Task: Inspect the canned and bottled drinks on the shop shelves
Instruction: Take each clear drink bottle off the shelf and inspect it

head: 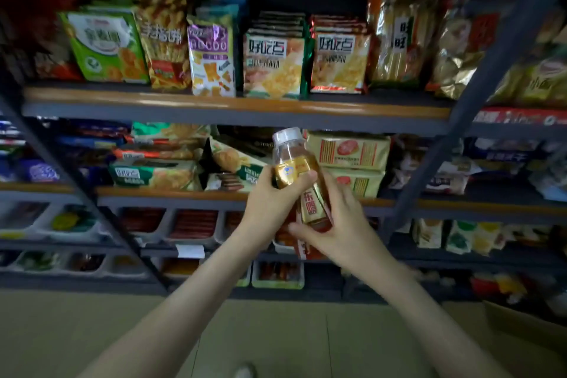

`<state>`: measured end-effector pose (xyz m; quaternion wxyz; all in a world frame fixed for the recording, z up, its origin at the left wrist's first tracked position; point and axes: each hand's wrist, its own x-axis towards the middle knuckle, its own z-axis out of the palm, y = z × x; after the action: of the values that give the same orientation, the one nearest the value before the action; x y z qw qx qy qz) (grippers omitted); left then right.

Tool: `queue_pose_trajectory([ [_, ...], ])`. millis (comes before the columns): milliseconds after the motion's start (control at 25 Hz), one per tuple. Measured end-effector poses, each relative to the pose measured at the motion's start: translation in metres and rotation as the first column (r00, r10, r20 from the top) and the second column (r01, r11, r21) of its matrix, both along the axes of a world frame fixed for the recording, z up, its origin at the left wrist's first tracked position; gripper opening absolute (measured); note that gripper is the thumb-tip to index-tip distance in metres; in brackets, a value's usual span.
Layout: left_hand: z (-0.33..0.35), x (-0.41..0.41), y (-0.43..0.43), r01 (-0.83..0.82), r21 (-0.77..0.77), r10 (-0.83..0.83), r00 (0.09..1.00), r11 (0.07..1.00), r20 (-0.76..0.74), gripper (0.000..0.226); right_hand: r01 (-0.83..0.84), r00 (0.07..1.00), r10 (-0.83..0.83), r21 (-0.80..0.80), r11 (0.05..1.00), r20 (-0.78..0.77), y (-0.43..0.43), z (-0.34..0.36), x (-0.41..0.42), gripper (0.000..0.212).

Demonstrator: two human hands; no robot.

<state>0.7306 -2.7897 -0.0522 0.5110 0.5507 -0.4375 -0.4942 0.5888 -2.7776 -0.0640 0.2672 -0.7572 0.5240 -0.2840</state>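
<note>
I hold a clear plastic bottle (302,175) with a white cap, a gold and red label and amber drink inside, tilted in front of the middle shelf. My left hand (273,202) grips its upper part, thumb and fingers curled round the gold label. My right hand (337,224) holds the lower part from the right, thumb under the base, its fingers behind the bottle. The bottle's base is partly hidden by my right hand.
Dark metal shelves (233,107) with wooden edges fill the view. Snack and biscuit bags (273,66) stand on the upper shelf, biscuit packs (349,150) on the middle one. White trays of small snacks (190,224) line the lower rows. Pale floor tiles lie below.
</note>
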Motion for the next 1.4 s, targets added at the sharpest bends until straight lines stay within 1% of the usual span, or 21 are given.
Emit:
queue_pose_trajectory([
  [80, -0.019, -0.001, 0.009, -0.025, 0.091, 0.015, 0.994, 0.996, 0.108, 0.057, -0.001, 0.999, 0.005, 0.082, 0.997, -0.042, 0.012, -0.021, 0.002, 0.101],
  [120, -0.025, -0.001, 0.014, 0.000, 0.110, -0.018, 0.987, 0.994, 0.162, 0.052, -0.001, 1.000, 0.004, 0.125, 0.992, -0.028, 0.016, -0.027, 0.001, 0.093],
  [200, -0.029, 0.007, 0.021, 0.063, 0.122, -0.084, 0.981, 0.990, 0.176, 0.033, -0.018, 0.992, -0.019, 0.283, 0.959, 0.127, 0.020, -0.029, -0.005, 0.070],
  [240, -0.029, 0.013, 0.022, 0.105, 0.113, -0.119, 0.985, 0.988, 0.125, 0.028, -0.055, 0.967, -0.044, 0.373, 0.926, 0.252, 0.019, -0.029, -0.010, 0.059],
  [320, -0.031, 0.023, 0.020, 0.216, 0.130, -0.221, 0.975, 0.968, 0.022, 0.033, -0.178, 0.858, -0.115, 0.501, 0.847, 0.500, 0.016, -0.025, -0.019, 0.046],
  [360, -0.032, 0.025, 0.020, 0.294, 0.171, -0.291, 0.956, 0.940, -0.044, 0.038, -0.239, 0.782, -0.167, 0.537, 0.809, 0.600, 0.016, -0.024, -0.020, 0.046],
  [440, -0.038, 0.022, 0.022, 0.455, 0.291, -0.375, 0.880, 0.842, -0.291, 0.061, -0.325, 0.673, -0.241, 0.573, 0.752, 0.699, 0.013, -0.023, -0.017, 0.046],
  [520, -0.048, 0.017, 0.024, 0.543, 0.284, -0.361, 0.788, 0.790, -0.499, 0.086, -0.361, 0.688, -0.214, 0.583, 0.728, 0.693, 0.011, -0.022, -0.011, 0.045],
  [600, -0.055, 0.016, 0.024, 0.529, 0.239, -0.350, 0.776, 0.814, -0.524, 0.100, -0.336, 0.763, -0.169, 0.606, 0.721, 0.624, 0.009, -0.021, -0.006, 0.049],
  [640, -0.055, 0.016, 0.024, 0.511, 0.223, -0.347, 0.786, 0.830, -0.511, 0.096, -0.331, 0.785, -0.156, 0.618, 0.713, 0.600, 0.007, -0.022, -0.004, 0.053],
  [720, -0.049, 0.016, 0.024, 0.457, 0.256, -0.305, 0.830, 0.851, -0.467, 0.073, -0.318, 0.812, -0.148, 0.640, 0.699, 0.565, 0.006, -0.019, 0.000, 0.059],
  [760, -0.047, 0.019, 0.023, 0.431, 0.282, -0.288, 0.854, 0.857, -0.433, 0.065, -0.279, 0.847, -0.123, 0.628, 0.726, 0.517, 0.005, -0.017, 0.000, 0.061],
  [840, -0.044, 0.025, 0.017, 0.392, 0.312, -0.289, 0.899, 0.865, -0.328, 0.061, -0.110, 0.968, -0.031, 0.530, 0.841, 0.249, -0.001, -0.015, -0.003, 0.061],
  [880, -0.043, 0.027, 0.014, 0.376, 0.320, -0.294, 0.915, 0.869, -0.276, 0.060, -0.063, 0.991, -0.001, 0.463, 0.884, 0.136, -0.003, -0.015, -0.003, 0.062],
  [920, -0.042, 0.027, 0.010, 0.361, 0.336, -0.290, 0.925, 0.870, -0.245, 0.058, -0.066, 0.996, 0.033, 0.430, 0.900, 0.085, -0.004, -0.015, -0.002, 0.071],
  [1000, -0.039, 0.023, 0.005, 0.321, 0.394, -0.247, 0.942, 0.861, -0.228, 0.051, -0.099, 0.995, 0.093, 0.385, 0.917, 0.035, -0.002, -0.022, 0.006, 0.111],
  [1040, -0.038, 0.022, 0.003, 0.307, 0.408, -0.236, 0.948, 0.860, -0.216, 0.050, -0.087, 0.996, 0.091, 0.362, 0.928, 0.006, -0.001, -0.028, 0.009, 0.119],
  [1120, -0.038, 0.022, -0.002, 0.329, 0.382, -0.277, 0.943, 0.864, -0.187, 0.052, -0.080, 0.993, 0.045, 0.349, 0.934, 0.106, 0.001, -0.034, 0.010, 0.111],
  [1240, -0.036, 0.029, -0.008, 0.432, 0.304, -0.382, 0.900, 0.849, -0.210, 0.048, -0.147, 0.872, -0.087, 0.428, 0.892, 0.482, 0.000, -0.028, -0.002, 0.094],
  [1280, -0.036, 0.030, -0.009, 0.470, 0.287, -0.410, 0.878, 0.835, -0.247, 0.045, -0.154, 0.843, -0.104, 0.422, 0.893, 0.528, -0.001, -0.027, -0.006, 0.093],
  [1400, -0.037, 0.026, -0.011, 0.502, 0.288, -0.421, 0.856, 0.816, -0.300, 0.039, -0.234, 0.865, -0.009, 0.419, 0.877, 0.501, 0.001, -0.031, -0.014, 0.107],
])
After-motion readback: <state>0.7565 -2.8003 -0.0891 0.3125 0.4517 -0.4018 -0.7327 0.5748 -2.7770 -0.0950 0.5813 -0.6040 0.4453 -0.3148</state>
